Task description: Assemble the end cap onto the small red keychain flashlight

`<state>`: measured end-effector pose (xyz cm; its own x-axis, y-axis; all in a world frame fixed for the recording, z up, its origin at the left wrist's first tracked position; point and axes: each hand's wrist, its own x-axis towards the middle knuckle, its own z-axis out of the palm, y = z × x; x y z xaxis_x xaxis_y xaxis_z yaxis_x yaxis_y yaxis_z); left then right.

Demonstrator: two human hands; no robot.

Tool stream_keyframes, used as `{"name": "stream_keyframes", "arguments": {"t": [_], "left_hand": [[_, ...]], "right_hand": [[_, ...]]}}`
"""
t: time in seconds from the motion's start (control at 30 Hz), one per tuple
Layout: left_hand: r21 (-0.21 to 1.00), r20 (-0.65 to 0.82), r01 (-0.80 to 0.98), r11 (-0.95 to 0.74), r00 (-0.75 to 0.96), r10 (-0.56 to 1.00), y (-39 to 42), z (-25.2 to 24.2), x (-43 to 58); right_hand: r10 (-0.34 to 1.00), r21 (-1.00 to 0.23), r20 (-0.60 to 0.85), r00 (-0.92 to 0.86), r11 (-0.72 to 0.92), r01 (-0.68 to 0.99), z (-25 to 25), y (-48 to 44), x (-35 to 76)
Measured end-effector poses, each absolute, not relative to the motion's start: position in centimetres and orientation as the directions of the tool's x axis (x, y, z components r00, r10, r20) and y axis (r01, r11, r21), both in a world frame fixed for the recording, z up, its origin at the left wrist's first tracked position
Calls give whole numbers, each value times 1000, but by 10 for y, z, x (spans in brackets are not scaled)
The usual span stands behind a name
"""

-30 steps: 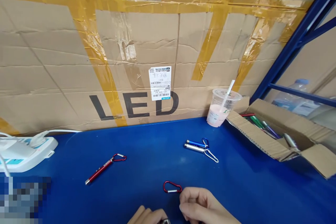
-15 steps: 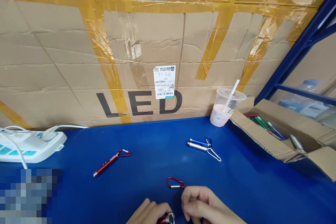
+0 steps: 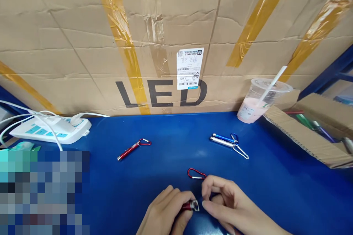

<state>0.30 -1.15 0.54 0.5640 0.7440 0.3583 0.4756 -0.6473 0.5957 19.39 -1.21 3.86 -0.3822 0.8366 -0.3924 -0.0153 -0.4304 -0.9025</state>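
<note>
My left hand [image 3: 167,209] is closed around a small red metal penlight [image 3: 188,206], and its silver end points right out of the grip. My right hand [image 3: 228,200] is just beside that end, fingers curled and thumb slightly apart from the forefinger, with nothing visible between them. A loose red carabiner [image 3: 196,173] lies just beyond my right fingertips. To the left rests another red penlight [image 3: 129,151] with its own red carabiner [image 3: 145,142]. A blue penlight [image 3: 224,138] and a silver penlight [image 3: 221,141], both with clips, lie side by side on the right.
On the blue tabletop [image 3: 165,136], a white power strip [image 3: 68,137] with cables sits at left. A plastic cup with pink drink [image 3: 252,108] and an open cardboard box [image 3: 298,139] holding colored penlights stand at right. A large taped carton [image 3: 171,25] backs the table.
The view has tilted downward and shifted left, so both hands show more fully. The red penlight is still in my left hand, and my right hand remains beside its end.
</note>
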Motion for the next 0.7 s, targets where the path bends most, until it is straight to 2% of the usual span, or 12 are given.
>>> {"name": "stream_keyframes", "arguments": {"t": [0.07, 0.23, 0.3, 0.37, 0.43, 0.53, 0.7], "left_hand": [[614, 323, 456, -644, 599, 733, -12, 5, 3], [680, 299, 403, -612, 610, 734, -13, 9, 4], [689, 268, 409, -599, 623, 734, -13, 14, 4], [711, 207, 432, -554, 625, 753, -14, 18, 4], [734, 183, 428, -527, 623, 760, -14, 20, 4], [746, 152, 437, -503, 623, 767, -15, 22, 4], [720, 127, 448, -531, 666, 735, -16, 23, 3]], "right_hand": [[851, -922, -379, -362, -382, 68, 37, -12, 194], [838, -886, -451, -309, -378, 268, 31, -12, 194], [865, -899, -405, -297, -318, 300, 29, -12, 196], [913, -930, -278, -300, -178, 322, 28, -12, 197], [948, -938, -78, -308, 35, 344, 28, -12, 199], [927, -874, 165, -336, 296, 385, 27, -14, 202], [869, -783, 333, -365, 471, 407, 18, -18, 207]]}}
